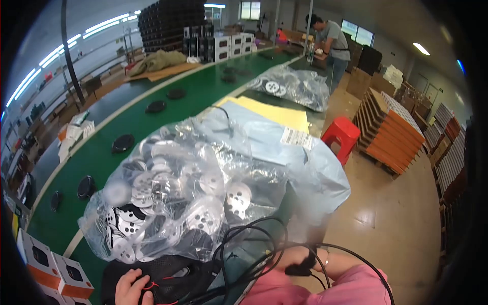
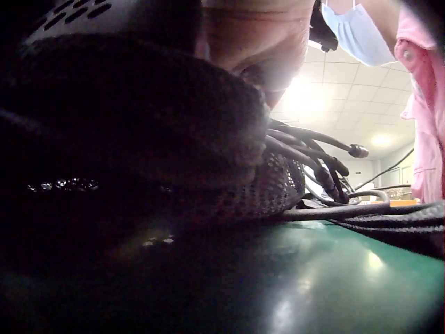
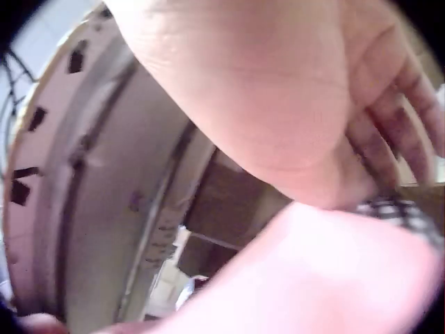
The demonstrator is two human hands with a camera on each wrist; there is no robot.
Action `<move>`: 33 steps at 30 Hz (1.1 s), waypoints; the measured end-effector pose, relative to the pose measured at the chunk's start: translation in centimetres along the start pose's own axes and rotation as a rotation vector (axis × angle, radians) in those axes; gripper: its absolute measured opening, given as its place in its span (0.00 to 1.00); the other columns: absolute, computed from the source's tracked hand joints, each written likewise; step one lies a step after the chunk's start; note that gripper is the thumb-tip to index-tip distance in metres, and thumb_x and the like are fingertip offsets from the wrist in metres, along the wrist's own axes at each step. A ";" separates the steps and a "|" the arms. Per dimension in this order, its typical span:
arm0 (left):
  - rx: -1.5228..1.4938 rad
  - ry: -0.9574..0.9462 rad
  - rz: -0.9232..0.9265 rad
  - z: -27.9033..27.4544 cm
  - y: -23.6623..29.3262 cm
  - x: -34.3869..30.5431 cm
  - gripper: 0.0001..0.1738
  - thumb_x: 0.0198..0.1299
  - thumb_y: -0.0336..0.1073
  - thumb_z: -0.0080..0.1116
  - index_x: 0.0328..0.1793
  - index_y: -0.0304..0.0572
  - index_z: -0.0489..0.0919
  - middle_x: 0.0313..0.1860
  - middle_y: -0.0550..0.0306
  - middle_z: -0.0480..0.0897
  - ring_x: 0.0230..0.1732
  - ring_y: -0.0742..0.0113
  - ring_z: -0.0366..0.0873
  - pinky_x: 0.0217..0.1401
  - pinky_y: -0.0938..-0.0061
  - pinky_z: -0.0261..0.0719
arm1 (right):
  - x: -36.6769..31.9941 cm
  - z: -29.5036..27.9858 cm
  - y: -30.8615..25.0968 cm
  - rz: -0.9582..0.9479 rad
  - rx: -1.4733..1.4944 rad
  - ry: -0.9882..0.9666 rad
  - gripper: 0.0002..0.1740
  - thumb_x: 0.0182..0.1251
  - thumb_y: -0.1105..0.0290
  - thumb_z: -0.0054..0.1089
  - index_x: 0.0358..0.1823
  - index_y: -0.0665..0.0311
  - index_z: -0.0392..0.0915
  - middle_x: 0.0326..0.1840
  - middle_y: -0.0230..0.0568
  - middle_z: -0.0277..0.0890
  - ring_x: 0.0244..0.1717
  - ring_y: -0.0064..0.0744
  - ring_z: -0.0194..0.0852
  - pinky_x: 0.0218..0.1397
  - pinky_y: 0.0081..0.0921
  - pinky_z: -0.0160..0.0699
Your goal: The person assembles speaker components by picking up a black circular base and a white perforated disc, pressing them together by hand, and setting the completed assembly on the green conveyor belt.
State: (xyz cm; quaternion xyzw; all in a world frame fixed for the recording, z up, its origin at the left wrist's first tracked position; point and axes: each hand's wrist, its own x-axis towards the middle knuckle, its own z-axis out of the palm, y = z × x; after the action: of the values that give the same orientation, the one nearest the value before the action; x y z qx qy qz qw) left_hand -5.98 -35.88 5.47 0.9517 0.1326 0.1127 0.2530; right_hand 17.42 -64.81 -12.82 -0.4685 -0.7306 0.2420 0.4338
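Note:
My left hand (image 1: 132, 288) rests on a black mesh bag (image 1: 168, 277) with red cords at the lower left of the head view. In the left wrist view, the dark mesh (image 2: 215, 139) fills much of the picture, lying on a green surface (image 2: 334, 278). My right hand (image 1: 297, 254) is low near my pink sleeve, partly behind black cables (image 1: 249, 229). Its fingers (image 3: 375, 139) hang loosely bent in the right wrist view, with nothing held. Ahead of both hands lies a clear plastic bag (image 1: 173, 188) full of white and black discs with holes.
Black round parts (image 1: 123, 143) lie along the green belt (image 1: 109, 165). Small boxes (image 1: 56, 269) stand at lower left. Beyond the bag are a blue-grey plastic bag (image 1: 264, 137) and another clear bag (image 1: 305, 86). A red stool (image 1: 341, 137) stands right; a person (image 1: 331, 43) works farther off.

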 end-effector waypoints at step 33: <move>0.075 -0.054 0.096 0.2 -1.3 -0.3 0.19 0.51 0.36 0.50 0.50 0.39 0.71 0.48 0.49 0.70 0.52 0.53 0.66 0.54 0.67 0.62 | 29.8 0.3 -2.3 0.520 0.802 0.008 0.11 0.62 0.70 0.43 0.41 0.60 0.74 0.25 0.25 0.67 0.24 0.10 0.59 0.26 0.08 0.60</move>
State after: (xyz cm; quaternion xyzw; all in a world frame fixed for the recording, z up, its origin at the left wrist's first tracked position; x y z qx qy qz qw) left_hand -6.47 -34.92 4.61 0.9684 0.0842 0.0941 0.2151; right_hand 10.58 -39.10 0.90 -0.4324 -0.4365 0.6036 0.5081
